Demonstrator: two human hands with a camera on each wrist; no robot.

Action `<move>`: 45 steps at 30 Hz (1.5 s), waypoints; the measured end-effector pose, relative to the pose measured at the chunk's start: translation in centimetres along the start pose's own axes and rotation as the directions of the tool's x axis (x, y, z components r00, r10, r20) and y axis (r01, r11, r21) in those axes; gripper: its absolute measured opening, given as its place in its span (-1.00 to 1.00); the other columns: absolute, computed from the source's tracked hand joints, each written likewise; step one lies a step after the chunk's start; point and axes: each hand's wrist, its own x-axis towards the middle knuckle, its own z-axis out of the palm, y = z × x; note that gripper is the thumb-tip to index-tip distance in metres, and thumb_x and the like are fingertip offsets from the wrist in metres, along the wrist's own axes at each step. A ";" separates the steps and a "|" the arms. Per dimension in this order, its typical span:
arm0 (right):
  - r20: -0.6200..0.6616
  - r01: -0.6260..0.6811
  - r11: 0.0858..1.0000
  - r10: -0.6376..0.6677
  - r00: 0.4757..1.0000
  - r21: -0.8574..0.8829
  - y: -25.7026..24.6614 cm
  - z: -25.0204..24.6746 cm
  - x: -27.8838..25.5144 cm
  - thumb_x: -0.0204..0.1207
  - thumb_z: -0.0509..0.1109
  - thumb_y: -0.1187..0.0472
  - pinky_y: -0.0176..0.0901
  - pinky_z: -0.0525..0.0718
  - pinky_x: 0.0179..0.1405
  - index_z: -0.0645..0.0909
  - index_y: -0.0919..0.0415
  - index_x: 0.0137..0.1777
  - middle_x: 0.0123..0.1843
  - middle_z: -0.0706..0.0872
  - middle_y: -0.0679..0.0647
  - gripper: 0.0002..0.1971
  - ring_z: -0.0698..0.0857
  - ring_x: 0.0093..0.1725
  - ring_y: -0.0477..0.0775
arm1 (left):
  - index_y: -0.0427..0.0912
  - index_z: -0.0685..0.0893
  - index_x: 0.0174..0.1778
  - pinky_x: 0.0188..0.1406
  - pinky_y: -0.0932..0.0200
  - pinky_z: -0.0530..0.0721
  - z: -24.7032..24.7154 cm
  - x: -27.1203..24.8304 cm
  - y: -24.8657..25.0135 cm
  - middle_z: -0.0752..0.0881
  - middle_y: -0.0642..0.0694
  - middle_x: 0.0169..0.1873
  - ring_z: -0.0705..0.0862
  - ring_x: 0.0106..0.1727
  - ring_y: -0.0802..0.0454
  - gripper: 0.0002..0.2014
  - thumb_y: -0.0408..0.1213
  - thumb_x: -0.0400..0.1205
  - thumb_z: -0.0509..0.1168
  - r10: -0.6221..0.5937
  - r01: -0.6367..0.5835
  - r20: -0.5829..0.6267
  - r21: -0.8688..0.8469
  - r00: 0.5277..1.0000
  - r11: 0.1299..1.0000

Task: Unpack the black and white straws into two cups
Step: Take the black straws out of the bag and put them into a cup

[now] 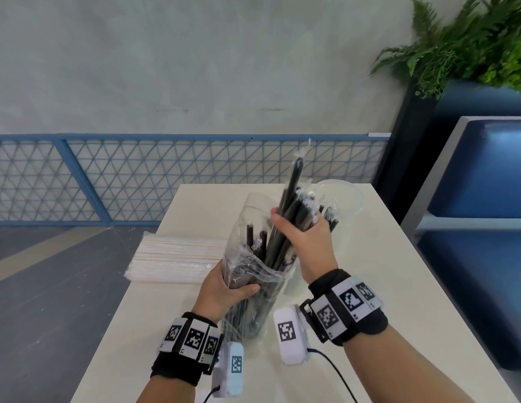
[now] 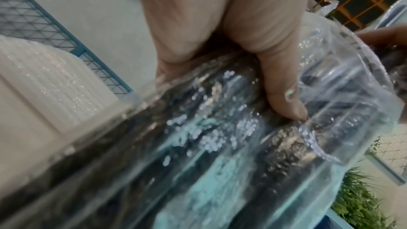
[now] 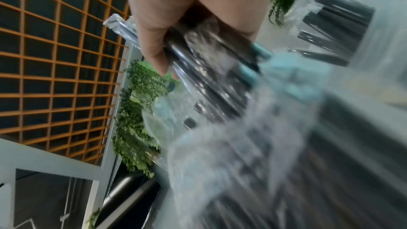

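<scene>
My left hand (image 1: 224,289) grips a clear plastic bag (image 1: 247,274) of black straws, held upright over the cream table (image 1: 166,330); its thumb (image 2: 279,83) presses into the film. My right hand (image 1: 302,242) grips a bundle of black straws (image 1: 288,210), each in a clear wrapper, rising out of the bag's open top. The same bundle (image 3: 209,69) shows blurred under my right fingers. A pack of white straws (image 1: 174,257) lies flat on the table to the left. One clear cup (image 1: 340,199) with black straws in it stands behind my right hand.
A blue mesh fence (image 1: 137,178) runs behind the table. A blue bench (image 1: 480,216) and a fern planter (image 1: 462,45) stand at the right. A cable (image 1: 337,370) trails from my right wrist over the table's near part.
</scene>
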 end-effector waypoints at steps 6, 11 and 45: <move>0.093 -0.046 0.999 0.044 0.995 0.022 -0.3 -0.7 1.4 0.25 0.63 0.23 0.09 0.63 0.31 0.50 0.35 0.33 0.09 0.79 0.15 -0.35 0.75 0.14 0.05 | -0.02 0.62 -0.06 -0.13 0.33 0.62 -0.1 0.2 0.0 0.78 0.02 -0.14 0.73 -0.08 0.17 -0.58 -0.43 0.27 0.60 -0.005 0.005 -0.028 0.016 1.000 1.000; 0.183 -0.069 0.972 0.112 0.977 -0.223 1.8 -1.0 0.2 0.20 0.66 0.25 -0.08 0.69 0.14 0.63 0.27 0.18 0.07 0.80 0.14 -0.48 0.78 0.09 0.01 | -0.09 0.64 0.06 -0.03 0.25 0.66 0.0 0.3 0.5 0.80 -0.01 -0.08 0.76 -0.03 0.13 -0.53 -0.44 0.27 0.59 0.010 -0.010 -0.022 -0.009 1.000 1.000; -0.310 -0.044 0.943 0.153 0.938 0.331 -3.7 -1.5 4.5 0.37 0.51 0.34 0.26 0.68 0.19 0.60 0.23 -0.09 -0.08 0.71 0.18 -0.83 0.72 0.09 0.29 | -0.08 0.64 -0.11 0.05 0.04 0.68 -1.0 0.8 -0.4 0.80 -0.10 -0.16 0.77 -0.06 -0.03 -0.66 -0.46 0.31 0.57 -0.041 0.033 -0.116 -0.064 0.992 0.997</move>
